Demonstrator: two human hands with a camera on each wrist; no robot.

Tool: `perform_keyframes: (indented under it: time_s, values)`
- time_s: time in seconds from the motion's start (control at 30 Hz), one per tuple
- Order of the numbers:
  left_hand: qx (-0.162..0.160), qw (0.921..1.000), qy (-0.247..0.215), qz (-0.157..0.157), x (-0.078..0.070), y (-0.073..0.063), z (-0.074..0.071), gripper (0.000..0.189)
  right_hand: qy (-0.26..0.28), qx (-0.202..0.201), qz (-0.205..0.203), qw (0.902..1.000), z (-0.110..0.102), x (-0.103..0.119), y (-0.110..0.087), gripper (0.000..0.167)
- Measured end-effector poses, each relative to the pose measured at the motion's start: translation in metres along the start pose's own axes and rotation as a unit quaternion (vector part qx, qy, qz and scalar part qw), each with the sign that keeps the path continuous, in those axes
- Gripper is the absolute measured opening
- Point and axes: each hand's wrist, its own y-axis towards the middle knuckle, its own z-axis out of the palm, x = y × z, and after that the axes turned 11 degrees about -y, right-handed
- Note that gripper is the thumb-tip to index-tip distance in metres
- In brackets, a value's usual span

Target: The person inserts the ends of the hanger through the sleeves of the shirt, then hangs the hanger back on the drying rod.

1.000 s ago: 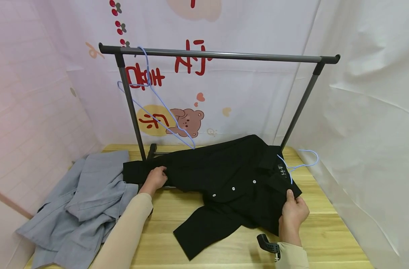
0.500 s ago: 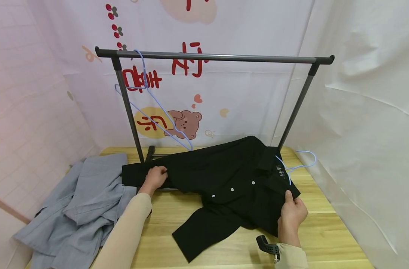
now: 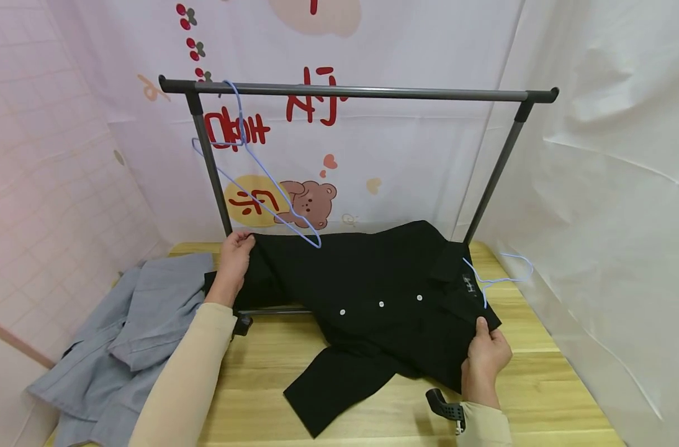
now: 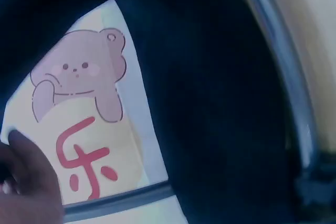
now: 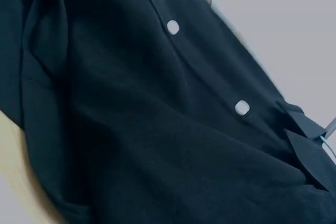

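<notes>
The black shirt [image 3: 367,276] stretches between the left hand [image 3: 235,259], pinching its far edge, and the right hand [image 3: 487,354], gripping its shoulder.

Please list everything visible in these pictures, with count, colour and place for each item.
Button-up shirt: 1, black, spread over the table
Shirt buttons: at least 3, white, down the shirt's front
Clothes hangers: 2, light blue; one on the rack's bar, another at the shirt's collar
Crumpled cloth heap: 1, grey-blue, table's left side; number of garments unclear
Clothes rack: 1, dark grey, back of the table
Table: 1, light wood, underneath
Bear-print backdrop: 1, mostly white, behind the rack
Wrist devices: 2, black, one left, one right
Sleeves: 2, beige, on the forearms
Hands: 2, left and right, both gripping the shirt
</notes>
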Motion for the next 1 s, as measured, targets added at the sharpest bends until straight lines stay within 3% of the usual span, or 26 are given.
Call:
perform_keyframes:
  time_s: [0.07,0.13,0.4,0.53,0.67,0.73,0.87,0.93,1.0]
  values:
    - [-0.035,0.9990,0.017,0.022,-0.001,0.000,0.000,0.028,0.007,-0.008,0.005,0.9999,0.001,0.000,0.000,0.032]
    - [-0.048,0.9970,0.051,0.034,0.002,-0.001,-0.001,0.025,0.009,-0.014,0.006,0.9998,0.002,0.000,0.000,0.034]
    - [-0.034,0.9801,0.185,0.063,0.031,-0.018,-0.002,0.023,0.014,0.000,0.000,0.9999,0.007,0.000,-0.005,0.022]
    - [0.007,0.9688,0.238,0.070,0.040,-0.031,0.001,0.030,0.010,-0.001,0.004,0.9999,0.007,0.000,-0.006,0.023]
    - [0.079,0.9566,0.277,0.043,0.047,-0.051,0.006,0.038,0.018,-0.001,0.010,0.9998,0.008,-0.001,-0.006,0.022]
    - [0.115,0.9457,0.303,0.027,0.048,-0.068,0.010,0.041,0.021,-0.001,0.012,0.9997,0.009,-0.001,-0.006,0.021]
    - [0.183,0.9161,0.357,0.006,0.051,-0.110,0.022,0.043,0.015,-0.003,0.008,0.9999,0.009,0.001,-0.007,0.021]
    - [0.212,0.8974,0.387,0.003,0.053,-0.130,0.028,0.044,0.015,-0.002,0.006,0.9999,0.008,0.003,-0.007,0.022]
    - [0.235,0.8736,0.426,0.008,0.055,-0.147,0.034,0.044,0.014,-0.001,0.005,0.9999,0.009,0.005,-0.007,0.022]
